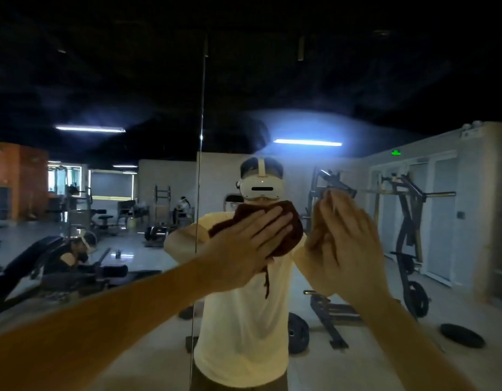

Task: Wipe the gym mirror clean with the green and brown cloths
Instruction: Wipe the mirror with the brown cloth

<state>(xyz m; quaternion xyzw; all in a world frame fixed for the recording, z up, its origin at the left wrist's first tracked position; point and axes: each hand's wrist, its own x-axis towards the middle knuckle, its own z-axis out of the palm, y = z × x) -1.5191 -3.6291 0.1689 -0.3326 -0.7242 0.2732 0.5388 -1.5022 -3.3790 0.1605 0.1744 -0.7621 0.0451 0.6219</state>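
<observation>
The gym mirror (148,210) fills the view, with a vertical seam (199,176) between two panels. My left hand (244,246) lies flat against the glass and presses a dark brown cloth (290,237) onto it at chest height of my reflection. A frayed strip of the cloth hangs down below the hand. My right hand (350,244) is raised just to the right, palm toward the glass, fingers together. Motion blur hides whether anything lies under it. No green cloth can be made out.
The mirror reflects a dim gym: a weight bench (27,266) at lower left, a plate-loaded machine (408,238) at right, weight plates (461,335) on the floor and ceiling strip lights (307,142). People sit far back in the reflection.
</observation>
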